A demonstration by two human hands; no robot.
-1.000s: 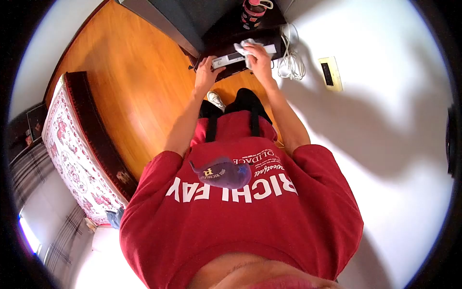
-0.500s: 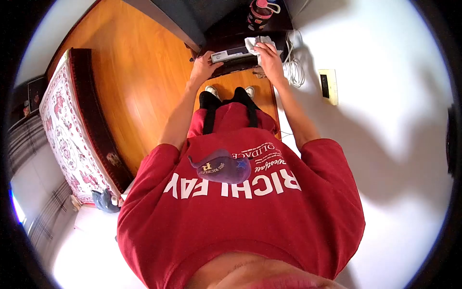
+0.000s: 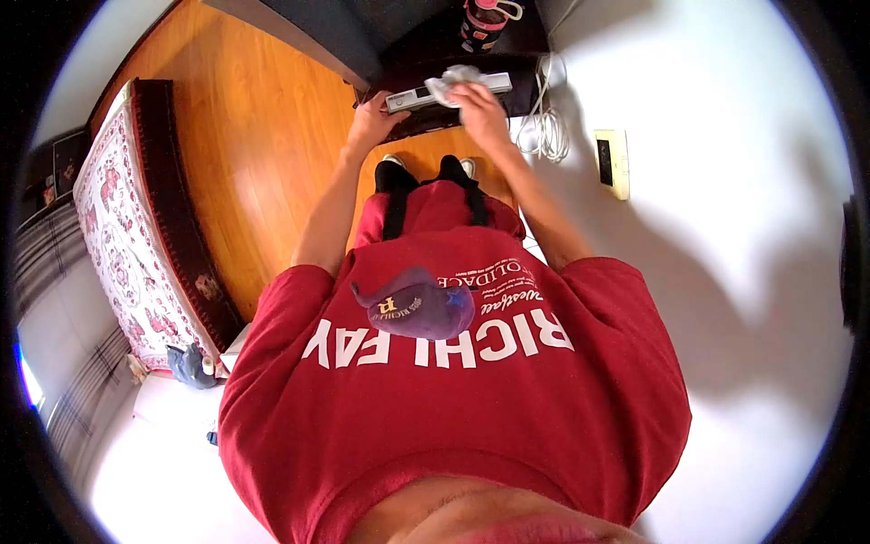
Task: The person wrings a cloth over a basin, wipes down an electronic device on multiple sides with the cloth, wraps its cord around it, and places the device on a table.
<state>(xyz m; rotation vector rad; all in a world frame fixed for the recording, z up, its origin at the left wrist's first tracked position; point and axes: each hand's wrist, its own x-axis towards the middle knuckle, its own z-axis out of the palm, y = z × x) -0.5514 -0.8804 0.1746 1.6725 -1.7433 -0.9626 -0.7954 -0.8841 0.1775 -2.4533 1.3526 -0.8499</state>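
A slim silver-fronted electronic box [image 3: 412, 99], perhaps a disc player, lies at the front of a dark cabinet shelf. My left hand [image 3: 370, 123] grips its left end, fingers bent around the corner. In my right hand [image 3: 478, 106] is a crumpled whitish cloth [image 3: 451, 83], pressed against the middle of the box's front. The cloth and fingers cover part of that front, and the right hand is a little blurred.
A dark bottle with a pink lid [image 3: 483, 25] stands on the shelf behind the box. Coiled white cable [image 3: 546, 136] hangs by the right wall, near a wall panel [image 3: 612, 164]. Wooden floor [image 3: 237, 163] lies to the left, beside a patterned cloth-covered piece of furniture [image 3: 122, 222].
My right hand has moved the cloth leftward along the box, from near its right end to its middle. The right end now shows. My left hand stays at the left end.
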